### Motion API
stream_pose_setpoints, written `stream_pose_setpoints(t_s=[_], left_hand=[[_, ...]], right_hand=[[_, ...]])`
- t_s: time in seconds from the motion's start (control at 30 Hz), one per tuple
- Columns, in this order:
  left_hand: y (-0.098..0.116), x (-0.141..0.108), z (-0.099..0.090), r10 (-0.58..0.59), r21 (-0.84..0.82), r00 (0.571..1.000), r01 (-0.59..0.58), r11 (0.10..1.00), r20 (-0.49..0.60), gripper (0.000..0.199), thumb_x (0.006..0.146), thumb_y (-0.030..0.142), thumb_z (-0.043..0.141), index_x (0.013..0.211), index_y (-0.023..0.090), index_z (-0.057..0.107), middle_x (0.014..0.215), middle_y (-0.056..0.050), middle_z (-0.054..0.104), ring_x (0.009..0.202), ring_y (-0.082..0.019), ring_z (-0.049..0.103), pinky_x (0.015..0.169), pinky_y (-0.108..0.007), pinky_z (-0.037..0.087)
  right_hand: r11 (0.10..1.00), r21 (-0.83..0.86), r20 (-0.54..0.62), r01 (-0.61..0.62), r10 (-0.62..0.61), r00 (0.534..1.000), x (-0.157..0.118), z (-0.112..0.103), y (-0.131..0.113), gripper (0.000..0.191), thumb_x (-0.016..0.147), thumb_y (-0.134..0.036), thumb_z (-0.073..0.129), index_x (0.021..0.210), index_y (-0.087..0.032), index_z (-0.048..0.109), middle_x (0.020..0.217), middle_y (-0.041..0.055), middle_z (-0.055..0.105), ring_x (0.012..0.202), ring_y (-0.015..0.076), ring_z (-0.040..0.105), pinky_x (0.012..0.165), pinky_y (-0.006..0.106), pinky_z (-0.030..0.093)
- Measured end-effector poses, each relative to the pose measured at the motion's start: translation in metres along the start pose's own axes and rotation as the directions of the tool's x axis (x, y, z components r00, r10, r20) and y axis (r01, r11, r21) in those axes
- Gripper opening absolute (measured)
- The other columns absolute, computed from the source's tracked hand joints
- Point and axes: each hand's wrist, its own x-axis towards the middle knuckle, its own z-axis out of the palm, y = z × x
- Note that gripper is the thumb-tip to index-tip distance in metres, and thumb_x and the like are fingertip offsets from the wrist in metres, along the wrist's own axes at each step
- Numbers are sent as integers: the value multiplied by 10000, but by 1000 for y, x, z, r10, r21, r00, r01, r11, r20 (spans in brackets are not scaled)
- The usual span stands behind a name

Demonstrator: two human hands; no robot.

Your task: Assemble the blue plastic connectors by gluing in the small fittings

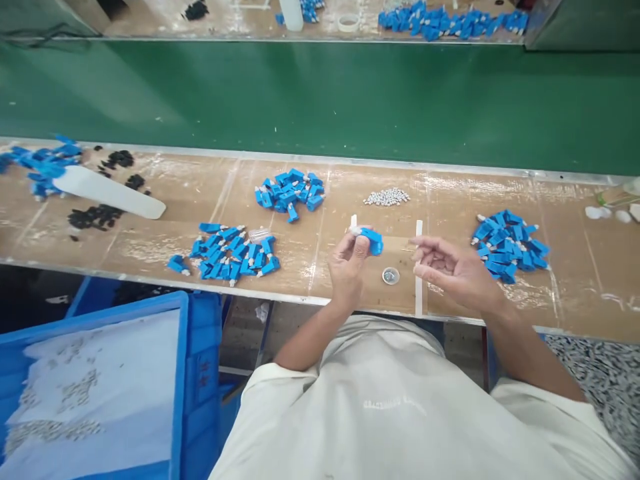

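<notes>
Held between the thumb and fingers of my left hand (pixel 349 267) is a blue plastic part (pixel 373 241) with a whitish tip, raised above the bench. My right hand (pixel 453 270) hovers to its right, palm turned inward, fingers loosely curved and apart from the thumb. A thin, pale line shows by its fingertips; I cannot tell what it is. Below and between the hands lies a small round metallic dish (pixel 391 275). Beyond them is a pile of small silvery-white pieces (pixel 387 197). A heap of similar blue parts (pixel 510 245) lies right of my right hand.
More blue parts lie in a far pile (pixel 290 192) and a near-left pile (pixel 235 253). A white paddle-shaped piece (pixel 113 193) rests by black bits (pixel 95 217). Past the brown bench runs a green belt (pixel 320 100). A blue crate (pixel 197 373) stands lower left.
</notes>
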Motion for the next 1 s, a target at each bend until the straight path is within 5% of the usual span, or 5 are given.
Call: stream_pose_setpoints(t_s=[0.13, 0.3, 0.53, 1.0], left_hand=[[-11, 3, -19, -3, -58, 999, 1, 998, -38, 462, 714, 622, 831, 869, 196, 744, 799, -11, 682, 746, -134, 689, 675, -246, 524], [-21, 0, -31, -71, -124, 997, 66, 990, -41, 427, 696, 523, 884, 917, 181, 757, 825, -7, 691, 730, -110, 664, 729, -260, 519], [-30, -1, -44, -142, -143, 988, 131, 981, -67, 474, 678, 499, 901, 985, 164, 767, 813, -20, 692, 735, -123, 649, 745, -288, 500], [-39, -1, -48, -137, -120, 984, 123, 985, -117, 433, 690, 497, 886, 965, 179, 782, 832, -29, 712, 734, -121, 647, 719, -270, 502]], right_hand=[[999, -35, -77, -41, 38, 996, -9, 23, 41, 476, 811, -561, 746, 1100, -184, 770, 893, 57, 653, 723, 166, 595, 669, 313, 533], [999, -34, -144, -30, 25, 989, 7, 48, 61, 463, 808, -580, 730, 1041, -182, 784, 787, 31, 624, 626, 144, 505, 601, 302, 473], [998, -59, -136, -29, 21, 991, 20, 52, 66, 412, 825, -587, 708, 842, -182, 782, 720, 47, 630, 666, 180, 551, 612, 321, 466], [917, -342, -122, 204, -259, 958, 9, 48, 55, 265, 986, -371, 569, 897, -221, 769, 825, 76, 637, 693, 203, 557, 642, 356, 465]])
